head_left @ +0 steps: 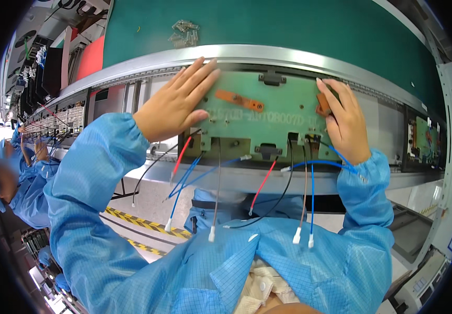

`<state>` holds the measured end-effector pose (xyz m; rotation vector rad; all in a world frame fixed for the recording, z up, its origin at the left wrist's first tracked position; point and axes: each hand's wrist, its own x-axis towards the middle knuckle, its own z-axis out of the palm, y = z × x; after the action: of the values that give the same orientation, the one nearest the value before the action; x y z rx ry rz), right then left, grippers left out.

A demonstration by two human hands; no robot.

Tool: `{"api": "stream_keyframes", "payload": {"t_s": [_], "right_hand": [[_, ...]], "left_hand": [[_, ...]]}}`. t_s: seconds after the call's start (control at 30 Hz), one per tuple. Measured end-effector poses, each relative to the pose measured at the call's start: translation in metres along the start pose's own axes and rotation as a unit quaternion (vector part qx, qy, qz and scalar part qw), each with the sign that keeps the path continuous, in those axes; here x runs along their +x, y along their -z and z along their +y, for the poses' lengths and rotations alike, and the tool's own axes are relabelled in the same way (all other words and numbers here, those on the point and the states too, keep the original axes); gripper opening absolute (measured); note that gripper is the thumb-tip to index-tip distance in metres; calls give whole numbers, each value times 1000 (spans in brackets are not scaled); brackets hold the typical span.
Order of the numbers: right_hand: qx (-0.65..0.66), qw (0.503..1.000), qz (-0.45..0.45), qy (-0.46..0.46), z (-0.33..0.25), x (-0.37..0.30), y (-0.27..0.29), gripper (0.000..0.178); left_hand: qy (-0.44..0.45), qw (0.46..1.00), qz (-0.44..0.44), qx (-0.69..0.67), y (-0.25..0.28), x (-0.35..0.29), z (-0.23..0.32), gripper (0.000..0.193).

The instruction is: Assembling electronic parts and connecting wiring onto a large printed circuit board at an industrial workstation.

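Observation:
A flat green panel (267, 112) lies in a dark frame on the metal rail line before me. My left hand (176, 102) rests over its left end, fingers stretched out and thumb apart, holding nothing. At the right end is my right hand (347, 120), open, its fingers slightly bent beside a brown turning tab (322, 105) that they partly cover. A longer brown strip (240, 100) sits slanted on the panel. Black clips stand at the far edge (272, 78) and near edge (266, 151). Loose wires hang toward me, including a red wire (262, 189) and a blue wire (312, 204).
Beyond the rail (220, 55) is a green work mat (288, 31) with a pile of small clear parts (185, 34). Another framed circuit board (425, 138) stands to the right. A co-worker in blue (27, 188) is at the far left. Yellow-black tape (142, 222) marks the floor.

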<state>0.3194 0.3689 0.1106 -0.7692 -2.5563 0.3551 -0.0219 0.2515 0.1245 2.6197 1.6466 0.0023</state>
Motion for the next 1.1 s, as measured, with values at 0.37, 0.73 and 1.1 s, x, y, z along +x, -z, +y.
{"api": "stream_keyframes", "payload": {"t_s": [0.37,0.73,1.1], "right_hand": [[24,998,-38,-31,25,31,11,63],[256,954,-67,-145,109,34,-8,29],[375,891,-15,-255,119,34,-41,29]], "left_hand": [[9,993,-69,-93,15,33,-17,77],[163,907,-46,-385,-7,60,-57,65],[172,891,-58,-416,-30,63,-59,42]]}}
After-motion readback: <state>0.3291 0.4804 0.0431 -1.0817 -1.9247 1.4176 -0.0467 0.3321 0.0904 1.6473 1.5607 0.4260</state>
